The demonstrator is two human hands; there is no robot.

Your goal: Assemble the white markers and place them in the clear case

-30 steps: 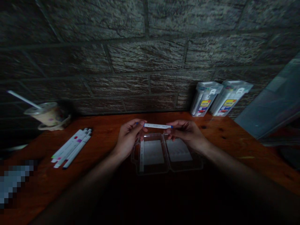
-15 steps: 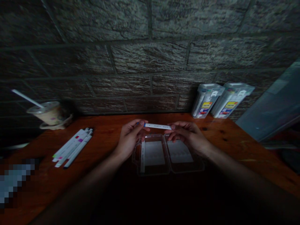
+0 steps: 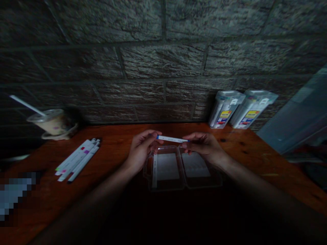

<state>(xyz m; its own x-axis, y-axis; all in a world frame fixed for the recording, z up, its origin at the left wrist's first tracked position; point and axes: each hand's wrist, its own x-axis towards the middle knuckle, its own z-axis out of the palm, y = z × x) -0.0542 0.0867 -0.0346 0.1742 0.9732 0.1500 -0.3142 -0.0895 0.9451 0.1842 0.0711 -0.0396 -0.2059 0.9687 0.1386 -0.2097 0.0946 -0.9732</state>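
Note:
A white marker (image 3: pixel 171 139) with blue ends is held level above the table, one end pinched by my left hand (image 3: pixel 141 149) and the other by my right hand (image 3: pixel 204 147). Both hands are closed on it. Just below them an open clear plastic case (image 3: pixel 182 166) lies flat on the wooden table (image 3: pixel 114 149), with one white marker (image 3: pixel 154 166) lying along its left edge.
Several white markers (image 3: pixel 76 160) lie in a loose bunch at the left. A lidded drink cup with a straw (image 3: pixel 51 123) stands at the back left. Two closed marker cases (image 3: pixel 240 108) lean on the stone wall at the back right. A grey panel (image 3: pixel 296 115) slants at the right.
The hands keep hold of the marker; its right end has dipped very slightly. The view has shifted a little.

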